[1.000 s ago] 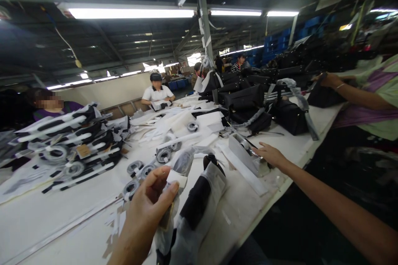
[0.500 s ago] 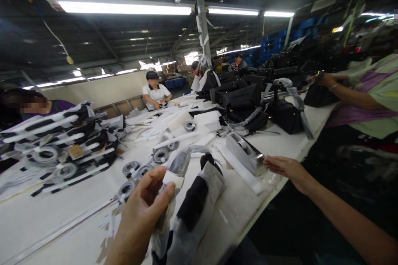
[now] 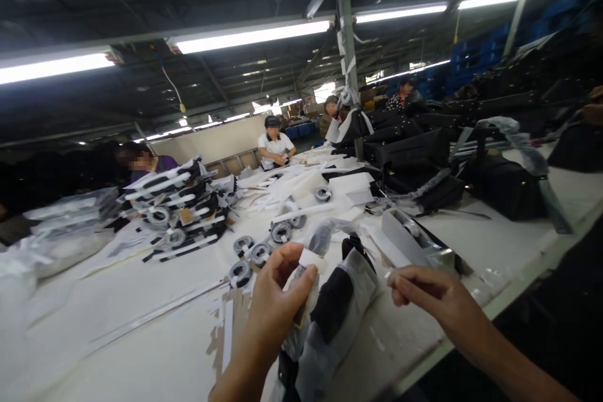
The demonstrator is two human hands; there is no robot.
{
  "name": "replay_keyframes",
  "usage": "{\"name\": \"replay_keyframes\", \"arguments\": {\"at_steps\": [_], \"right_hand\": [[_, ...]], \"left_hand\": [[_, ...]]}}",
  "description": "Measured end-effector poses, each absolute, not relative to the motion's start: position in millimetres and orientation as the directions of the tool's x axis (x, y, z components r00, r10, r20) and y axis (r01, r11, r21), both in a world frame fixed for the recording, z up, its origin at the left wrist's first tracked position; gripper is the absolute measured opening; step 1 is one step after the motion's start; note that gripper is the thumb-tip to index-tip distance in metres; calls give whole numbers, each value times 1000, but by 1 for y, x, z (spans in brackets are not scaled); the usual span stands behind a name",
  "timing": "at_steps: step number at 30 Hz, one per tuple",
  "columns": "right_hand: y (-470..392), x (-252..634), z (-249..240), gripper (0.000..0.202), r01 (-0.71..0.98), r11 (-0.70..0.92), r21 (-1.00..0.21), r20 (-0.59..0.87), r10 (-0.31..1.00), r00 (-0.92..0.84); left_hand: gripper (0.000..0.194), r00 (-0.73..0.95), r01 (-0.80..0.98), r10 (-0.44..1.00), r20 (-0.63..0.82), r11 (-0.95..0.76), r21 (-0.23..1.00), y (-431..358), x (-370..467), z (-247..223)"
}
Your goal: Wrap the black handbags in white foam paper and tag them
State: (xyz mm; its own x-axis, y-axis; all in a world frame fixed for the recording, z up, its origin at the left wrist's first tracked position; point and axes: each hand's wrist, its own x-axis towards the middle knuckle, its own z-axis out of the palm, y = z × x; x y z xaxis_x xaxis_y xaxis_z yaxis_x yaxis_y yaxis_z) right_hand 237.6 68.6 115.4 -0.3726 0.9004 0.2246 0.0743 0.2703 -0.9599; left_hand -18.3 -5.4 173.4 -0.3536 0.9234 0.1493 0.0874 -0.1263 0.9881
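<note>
1. Since the earlier frames, the right hand [image 3: 433, 292] has left the tape dispenser [image 3: 414, 240] and drawn in toward the left, its fingertips pinched as if on a short strip of tape; the strip itself is too faint to confirm.
2. Left hand [image 3: 277, 301] grip is clenched on the wrapped black bag handle [image 3: 336, 301], thumb and forefinger pressing a small white foam pad [image 3: 311, 257] against its plastic wrap, likely to keep the wrap from unrolling.
3. That handle rises from below the left grip, leaning over the worktop [image 3: 141, 326] edge, just left of the right grip.
4. Beyond both grips lie grey tape rolls [image 3: 249, 254]; black bags [image 3: 506, 188] stand farther right.
</note>
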Motion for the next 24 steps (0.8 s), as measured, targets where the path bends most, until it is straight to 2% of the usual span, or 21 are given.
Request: {"name": "replay_keyframes", "arguments": {"at_steps": [4, 9, 13, 19, 24], "right_hand": [[49, 175, 162, 28, -86, 332, -939, 326, 789, -520], [54, 147, 171, 34, -34, 312, -949, 289, 829, -479], [59, 147, 173, 36, 60, 261, -964, 198, 846, -495], [67, 147, 170, 34, 99, 183, -978, 110, 860, -499], [86, 142, 148, 47, 105, 105, -989, 31, 838, -545]], "left_hand": [[37, -296, 202, 918, 265, -211, 956, -7, -12, 173], [32, -253, 226, 913, 321, -267, 937, -9, -12, 172], [34, -246, 173, 928, 280, -242, 955, -12, -15, 173], [39, -200, 71, 958, 204, -194, 978, -13, -17, 176], [49, -196, -17, 973, 124, -129, 991, -11, -14, 174]]}}
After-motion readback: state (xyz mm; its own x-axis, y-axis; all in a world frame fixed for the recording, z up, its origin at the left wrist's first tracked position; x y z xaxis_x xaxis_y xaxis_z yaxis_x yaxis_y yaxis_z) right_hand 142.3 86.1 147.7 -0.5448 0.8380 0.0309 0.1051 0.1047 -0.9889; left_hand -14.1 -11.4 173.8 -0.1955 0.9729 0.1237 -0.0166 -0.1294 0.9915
